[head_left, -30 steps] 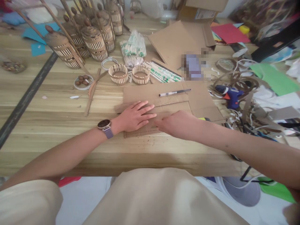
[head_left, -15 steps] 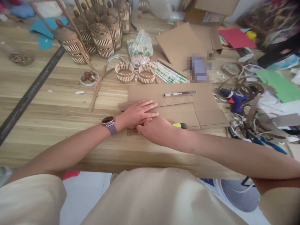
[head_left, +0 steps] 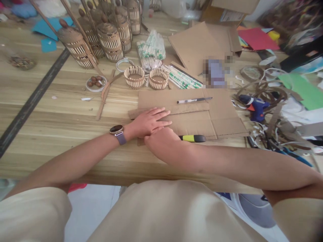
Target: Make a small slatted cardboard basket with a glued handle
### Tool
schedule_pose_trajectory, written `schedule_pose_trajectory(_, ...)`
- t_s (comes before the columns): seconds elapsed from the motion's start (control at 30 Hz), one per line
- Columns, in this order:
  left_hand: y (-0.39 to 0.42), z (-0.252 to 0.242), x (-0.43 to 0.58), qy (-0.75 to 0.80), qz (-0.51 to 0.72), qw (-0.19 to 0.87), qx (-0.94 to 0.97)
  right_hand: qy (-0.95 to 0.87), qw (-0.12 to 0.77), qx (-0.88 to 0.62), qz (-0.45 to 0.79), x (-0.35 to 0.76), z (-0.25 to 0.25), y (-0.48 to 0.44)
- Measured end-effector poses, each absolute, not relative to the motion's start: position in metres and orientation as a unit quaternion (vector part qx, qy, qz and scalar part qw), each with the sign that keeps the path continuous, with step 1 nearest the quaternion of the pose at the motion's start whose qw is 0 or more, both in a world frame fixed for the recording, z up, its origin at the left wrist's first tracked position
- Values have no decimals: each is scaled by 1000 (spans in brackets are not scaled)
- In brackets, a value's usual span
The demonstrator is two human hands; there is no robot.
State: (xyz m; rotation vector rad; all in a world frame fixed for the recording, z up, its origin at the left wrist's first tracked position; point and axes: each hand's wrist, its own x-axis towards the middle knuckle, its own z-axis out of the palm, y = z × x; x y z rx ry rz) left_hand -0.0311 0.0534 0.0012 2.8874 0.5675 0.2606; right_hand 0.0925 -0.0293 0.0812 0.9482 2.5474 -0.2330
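My left hand point(head_left: 148, 121) lies flat with fingers spread on a flat cardboard sheet point(head_left: 196, 122) at the near side of the wooden table point(head_left: 63, 124); a watch is on that wrist. My right hand point(head_left: 161, 141) is just in front of it, fingers closed round a tool with a yellow and black handle point(head_left: 193, 138), probably a utility knife. The handle sticks out to the right along the sheet's near edge. Its tip is hidden under my hand. A pen point(head_left: 194, 99) lies on a second cardboard piece point(head_left: 156, 99) farther back.
Two small stick baskets point(head_left: 134, 77) stand behind the cardboard, with taller stick-built jars point(head_left: 109, 42) and packs of chopsticks point(head_left: 151, 50) beyond. A blue glue gun point(head_left: 253, 106) and tangled cardboard strips lie at the right. A dish of brown nuts point(head_left: 95, 83) sits left.
My right hand has slid left and toward me along the cardboard's near edge, and more of the yellow handle shows. My left hand has stayed flat on the sheet.
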Motion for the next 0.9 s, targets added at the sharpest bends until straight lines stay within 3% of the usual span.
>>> schedule_pose_trajectory(0.27,53,1,-32,183,97,77,975,908,288,305,-12,105,81,-25)
schedule_pose_trajectory(0.47,54,-1,-31,178,108,72,975,907,269,324,-3,120,74,-28)
schedule_pose_trajectory(0.73,52,-2,-31,171,146,65,972,864,321,380,-78,165,86,-20)
schedule_pose_trajectory(0.9,51,-3,-30,177,149,65,971,878,274,386,-74,160,87,-21)
